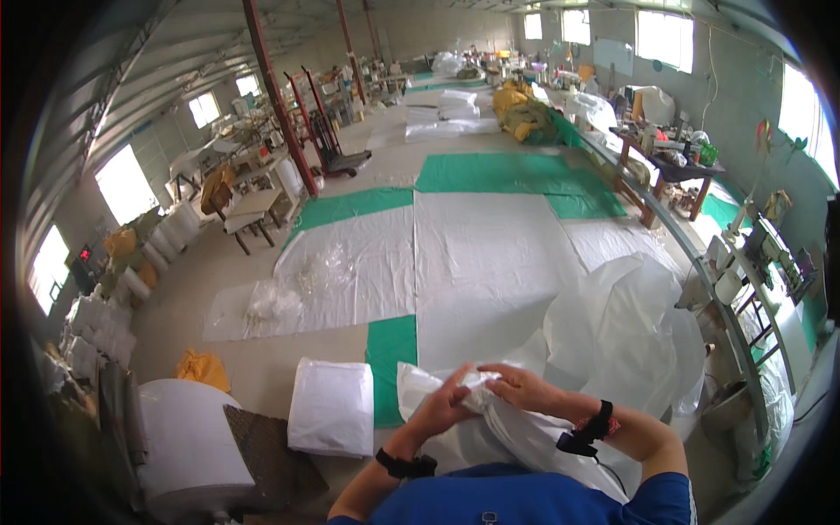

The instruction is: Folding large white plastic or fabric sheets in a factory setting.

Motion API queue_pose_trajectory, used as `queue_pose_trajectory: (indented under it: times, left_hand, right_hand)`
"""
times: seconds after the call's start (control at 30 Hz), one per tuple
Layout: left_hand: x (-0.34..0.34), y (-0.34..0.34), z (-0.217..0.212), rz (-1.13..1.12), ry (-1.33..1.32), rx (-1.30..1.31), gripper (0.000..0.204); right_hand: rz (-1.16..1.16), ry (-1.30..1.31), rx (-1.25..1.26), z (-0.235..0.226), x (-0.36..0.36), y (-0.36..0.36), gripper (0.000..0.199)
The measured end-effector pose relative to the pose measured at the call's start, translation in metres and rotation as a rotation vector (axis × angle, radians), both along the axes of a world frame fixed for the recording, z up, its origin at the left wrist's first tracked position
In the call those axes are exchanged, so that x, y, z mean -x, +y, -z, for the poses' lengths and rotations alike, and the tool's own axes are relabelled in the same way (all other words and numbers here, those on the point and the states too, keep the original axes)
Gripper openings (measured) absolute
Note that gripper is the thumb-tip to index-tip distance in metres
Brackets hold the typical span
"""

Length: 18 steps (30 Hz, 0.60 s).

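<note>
So the big loose white plastic sheet [612,341] sprawls from lower centre to the right of the frame, and the left hand [440,408] and right hand [523,390] are both at its bunched edge, though I can't tell if either is properly gripping. If the fingers are loose, that slick film could slide away, and the billowed part near the metal rail [700,273] might snag and tear if tugged.
</note>
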<state>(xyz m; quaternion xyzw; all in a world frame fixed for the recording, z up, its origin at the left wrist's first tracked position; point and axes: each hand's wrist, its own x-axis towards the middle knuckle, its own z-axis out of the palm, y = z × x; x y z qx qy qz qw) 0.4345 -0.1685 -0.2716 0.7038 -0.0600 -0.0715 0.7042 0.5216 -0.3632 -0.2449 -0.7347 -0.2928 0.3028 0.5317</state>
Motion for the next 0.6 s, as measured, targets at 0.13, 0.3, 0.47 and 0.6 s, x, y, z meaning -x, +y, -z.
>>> queue_pose_trajectory:
  times: [0.13,0.3,0.47,0.6]
  left_hand:
    - [0.006,-0.003,0.004,0.077,-0.012,-0.175,0.077]
    - [0.011,0.013,0.011,0.220,-0.189,-0.273,0.051]
    - [-0.012,0.026,0.038,0.215,-0.544,-0.370,0.024]
    - [-0.027,0.025,0.024,0.228,-0.321,-0.236,0.020]
  right_hand:
    - [-0.145,-0.203,0.069,0.003,-0.005,-0.011,0.030]
    - [-0.274,-0.052,0.080,-0.023,0.020,-0.009,0.027]
    - [-0.074,-0.055,0.199,-0.015,0.038,0.002,0.056]
    - [0.078,-0.336,0.345,-0.041,0.087,-0.007,0.110]
